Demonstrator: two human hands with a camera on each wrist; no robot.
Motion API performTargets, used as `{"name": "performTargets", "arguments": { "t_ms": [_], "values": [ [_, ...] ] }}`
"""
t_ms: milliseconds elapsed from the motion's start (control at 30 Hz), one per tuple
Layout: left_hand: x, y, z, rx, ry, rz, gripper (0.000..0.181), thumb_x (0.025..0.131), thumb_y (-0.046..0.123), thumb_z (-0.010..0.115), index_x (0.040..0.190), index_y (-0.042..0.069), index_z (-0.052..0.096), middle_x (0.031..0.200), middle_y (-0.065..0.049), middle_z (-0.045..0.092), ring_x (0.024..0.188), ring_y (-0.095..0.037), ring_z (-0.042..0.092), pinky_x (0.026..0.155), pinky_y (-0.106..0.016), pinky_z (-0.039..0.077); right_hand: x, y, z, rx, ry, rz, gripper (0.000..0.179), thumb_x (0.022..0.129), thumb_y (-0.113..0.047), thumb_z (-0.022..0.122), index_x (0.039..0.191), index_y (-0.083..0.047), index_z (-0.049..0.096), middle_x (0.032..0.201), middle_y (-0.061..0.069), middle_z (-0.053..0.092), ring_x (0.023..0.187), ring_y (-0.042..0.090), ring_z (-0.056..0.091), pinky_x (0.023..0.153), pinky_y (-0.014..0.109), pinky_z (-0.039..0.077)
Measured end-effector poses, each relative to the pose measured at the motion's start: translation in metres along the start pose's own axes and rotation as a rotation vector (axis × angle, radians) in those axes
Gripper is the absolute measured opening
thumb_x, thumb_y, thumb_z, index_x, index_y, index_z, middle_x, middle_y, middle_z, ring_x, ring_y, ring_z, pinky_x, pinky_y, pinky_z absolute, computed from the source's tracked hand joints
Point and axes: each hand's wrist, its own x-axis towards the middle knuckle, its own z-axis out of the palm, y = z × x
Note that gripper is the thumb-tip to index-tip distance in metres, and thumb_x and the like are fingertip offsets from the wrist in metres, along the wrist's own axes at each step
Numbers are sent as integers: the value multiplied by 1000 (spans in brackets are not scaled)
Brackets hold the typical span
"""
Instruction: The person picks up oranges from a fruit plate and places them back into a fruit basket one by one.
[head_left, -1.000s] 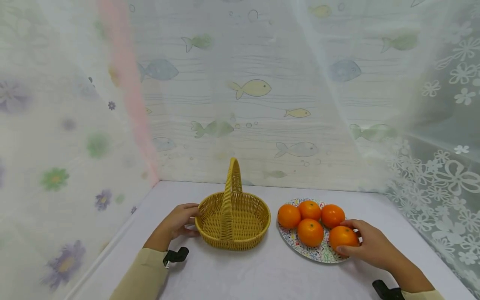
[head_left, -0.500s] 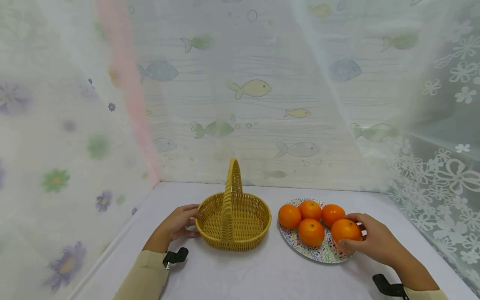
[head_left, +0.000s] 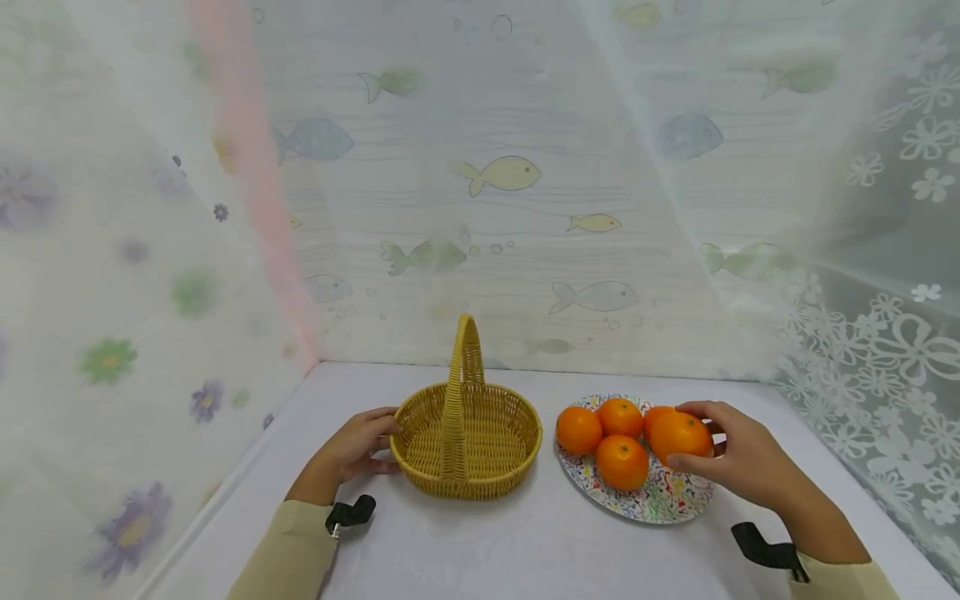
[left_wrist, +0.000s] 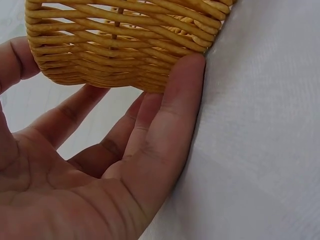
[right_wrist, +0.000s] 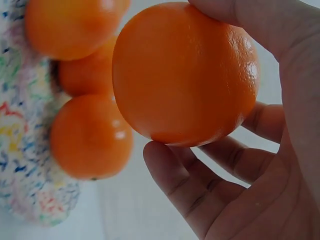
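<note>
Left hand (head_left: 363,443) grips the basket's (head_left: 487,487) side; right hand (head_left: 742,458) grasps an orange (head_left: 681,435) above the plate (head_left: 663,506). I see white cloth (head_left: 480,550) running back to a fish-print curtain (head_left: 504,173); four more oranges (head_left: 622,464) sit on the plate, right of the basket.

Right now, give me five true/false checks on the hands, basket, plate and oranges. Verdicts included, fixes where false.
1. The right hand holds an orange. True.
2. The plate is plain white. False: it has a multicoloured pattern.
3. The left hand touches the basket. True.
4. In the head view, the basket stands right of the plate. False: it stands left of it.
5. Four other oranges sit on the plate. True.
</note>
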Motion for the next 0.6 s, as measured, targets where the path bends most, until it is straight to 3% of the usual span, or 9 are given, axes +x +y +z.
{"name": "performTargets", "arguments": {
  "t_ms": [267,600],
  "values": [
    [0,0,0,0,1,18,57,96,19,59,151,9,49,147,-18,54,120,-28,64,85,-52,64,11,-18,-12,-10,63,-82,72,84,-50,83,141,-15,57,134,15,63,100,28,68,73,22,59],
    [1,-1,-1,-3,1,16,57,96,20,60,151,9,50,146,-18,57,118,-26,66,84,-53,64,23,-43,-17,67,21,-89,70,86,-46,83,144,-19,56,134,13,63,103,28,67,73,23,60]
  ]
}}
